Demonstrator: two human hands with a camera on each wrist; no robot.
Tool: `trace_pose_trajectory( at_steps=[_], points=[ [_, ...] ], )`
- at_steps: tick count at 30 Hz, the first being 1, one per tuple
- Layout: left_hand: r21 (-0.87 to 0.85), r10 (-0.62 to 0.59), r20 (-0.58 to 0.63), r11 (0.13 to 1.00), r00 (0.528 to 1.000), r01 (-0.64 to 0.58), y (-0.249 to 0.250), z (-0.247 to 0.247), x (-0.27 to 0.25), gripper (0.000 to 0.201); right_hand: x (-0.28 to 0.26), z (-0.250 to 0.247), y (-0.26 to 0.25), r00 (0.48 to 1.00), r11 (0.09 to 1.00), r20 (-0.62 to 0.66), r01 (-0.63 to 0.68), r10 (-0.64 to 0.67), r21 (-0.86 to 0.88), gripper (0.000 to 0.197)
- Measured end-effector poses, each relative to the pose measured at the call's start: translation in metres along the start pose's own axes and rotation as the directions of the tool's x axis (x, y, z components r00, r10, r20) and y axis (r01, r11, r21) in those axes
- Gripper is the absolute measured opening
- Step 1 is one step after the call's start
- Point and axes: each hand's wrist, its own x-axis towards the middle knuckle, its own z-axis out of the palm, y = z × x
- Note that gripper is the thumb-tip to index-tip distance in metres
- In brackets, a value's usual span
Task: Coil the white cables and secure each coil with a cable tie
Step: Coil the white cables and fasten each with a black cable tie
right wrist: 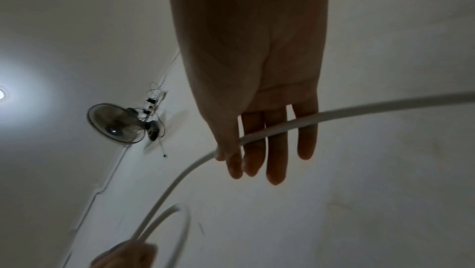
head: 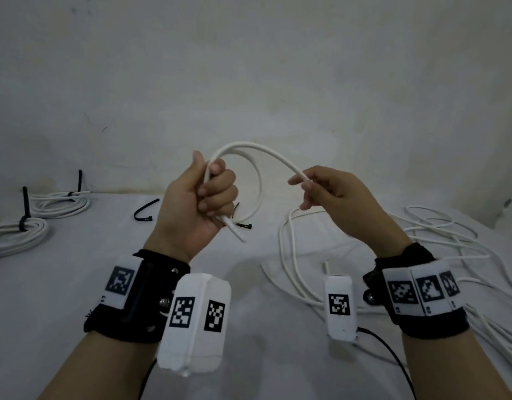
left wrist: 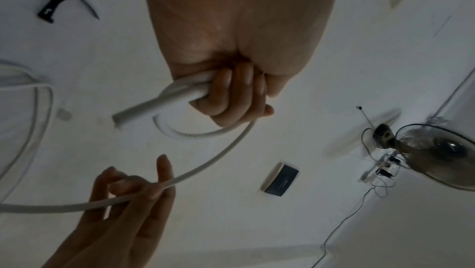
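My left hand (head: pixel 211 194) is raised above the table and grips a white cable (head: pixel 243 147) in its fist, with one small loop formed and the cut end (head: pixel 239 233) poking out below. The left wrist view shows the fingers (left wrist: pixel 239 93) curled round two strands. The cable arcs right to my right hand (head: pixel 309 183), which pinches it between thumb and fingertips (right wrist: pixel 235 162), the other fingers nearly straight. From there it drops to the loose tangle (head: pixel 422 235) on the table. Black cable ties (head: pixel 143 212) (head: pixel 244 225) lie on the table behind my left hand.
Two tied white coils (head: pixel 61 202) (head: pixel 18 235) lie at the far left of the white table (head: pixel 75 269). A wall (head: pixel 249 67) stands close behind. Another loose cable end (head: pixel 326 267) lies near my right wrist. A wall fan (left wrist: pixel 437 150) shows overhead.
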Motion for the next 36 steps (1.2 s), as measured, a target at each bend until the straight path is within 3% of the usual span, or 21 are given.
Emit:
trace_pose_trajectory(
  at_steps=[3, 7, 11, 15, 19, 25, 29, 33, 36],
  points=[
    [-0.037, 0.143, 0.01, 0.989, 0.99, -0.143, 0.013, -0.005, -0.003, 0.035, -0.005, -0.007, 0.011, 1.0, 0.998, -0.018, 0.002, -0.003, -0.055, 0.028],
    [-0.049, 0.284, -0.04, 0.957, 0.958, -0.286, 0.026, -0.012, -0.005, 0.035, -0.006, -0.008, 0.009, 0.997, 1.0, -0.078, 0.016, -0.016, 0.0, 0.036],
    [-0.078, 0.351, -0.06, 0.931, 0.934, -0.355, 0.034, -0.016, -0.006, 0.035, 0.001, 0.003, 0.009, 0.98, 0.975, -0.099, 0.154, -0.171, -0.159, 0.038],
    [-0.041, 0.373, -0.094, 0.925, 0.923, -0.378, 0.031, -0.014, -0.005, 0.037, 0.0, 0.015, 0.012, 0.978, 0.937, 0.034, 0.206, -0.204, -0.282, 0.031],
    [0.042, 0.394, -0.165, 0.919, 0.904, -0.392, 0.027, -0.009, -0.003, 0.039, -0.003, 0.023, -0.001, 0.97, 0.896, 0.203, 0.204, -0.132, -0.395, 0.048],
    [0.241, 0.403, -0.238, 0.906, 0.884, -0.348, 0.017, -0.006, 0.002, 0.038, -0.007, 0.031, -0.039, 0.928, 0.827, 0.32, 0.328, -0.192, -0.456, 0.061],
    [0.346, 0.373, -0.225, 0.894, 0.9, -0.284, -0.001, 0.001, 0.005, 0.036, -0.009, 0.036, -0.059, 0.875, 0.769, 0.3, 0.479, -0.38, -0.423, 0.047],
    [0.529, 0.266, -0.127, 0.833, 0.956, -0.161, -0.013, 0.002, 0.004, 0.026, -0.01, 0.032, -0.065, 0.891, 0.829, 0.185, 0.454, -0.416, -0.326, 0.02],
    [0.687, 0.202, -0.102, 0.722, 0.974, -0.078, -0.018, 0.002, 0.001, 0.032, -0.01, 0.028, -0.063, 0.913, 0.871, 0.063, 0.403, -0.403, -0.279, 0.008]
  ],
)
